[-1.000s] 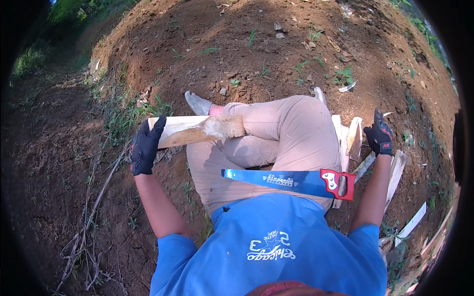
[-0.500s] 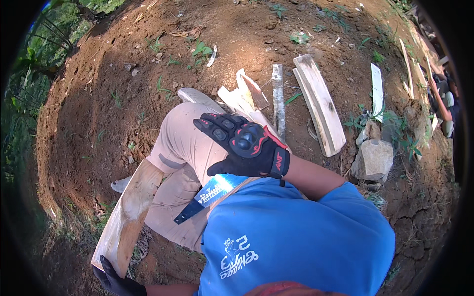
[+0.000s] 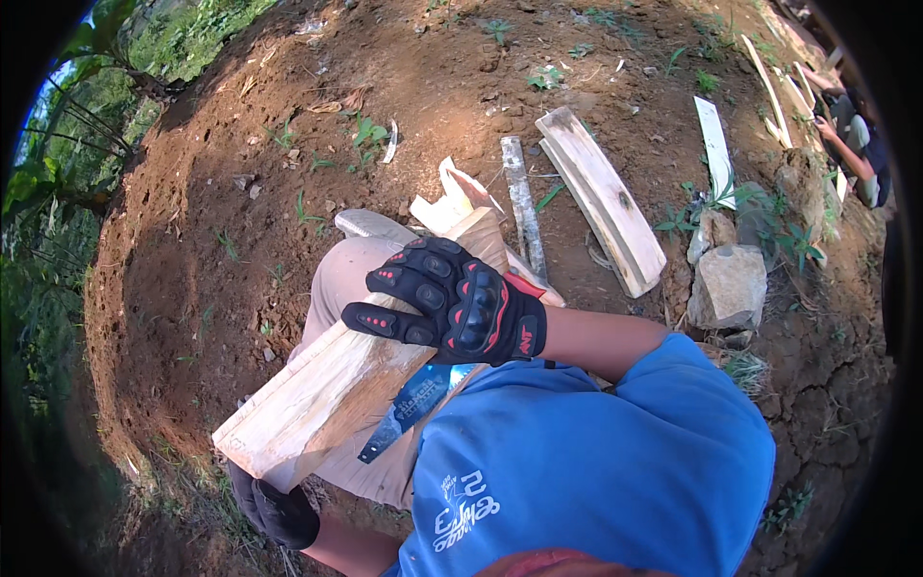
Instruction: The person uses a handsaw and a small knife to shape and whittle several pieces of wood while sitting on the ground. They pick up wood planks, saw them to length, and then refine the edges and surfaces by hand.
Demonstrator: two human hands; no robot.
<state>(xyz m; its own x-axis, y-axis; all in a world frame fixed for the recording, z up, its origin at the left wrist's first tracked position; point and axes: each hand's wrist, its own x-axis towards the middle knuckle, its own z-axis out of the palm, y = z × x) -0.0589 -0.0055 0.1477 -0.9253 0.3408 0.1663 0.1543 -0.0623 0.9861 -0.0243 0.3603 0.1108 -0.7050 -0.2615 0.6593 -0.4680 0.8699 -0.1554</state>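
Note:
A pale wooden plank (image 3: pixel 327 394) lies slanted across my thigh, running from lower left to upper right. My right hand (image 3: pixel 452 306), in a black and red glove, presses on the plank's upper part with its fingers spread over the edge. My left hand (image 3: pixel 279 512), in a black glove, grips the plank's lower end from below and is mostly hidden by it. A hand saw with a blue blade (image 3: pixel 411 402) rests on my lap, poking out from under the plank.
Split wooden boards (image 3: pixel 601 197) and a narrow grey strip (image 3: pixel 522 207) lie on the red earth ahead. Rocks (image 3: pixel 729 284) sit to the right with a white slat (image 3: pixel 714 144) behind. Another person (image 3: pixel 856 144) crouches at the far upper right. Green plants edge the left.
The view has swung to the right. The plank has come up across my thigh, and my right hand has moved from beside my leg onto its upper part. My left hand stays at the lower end.

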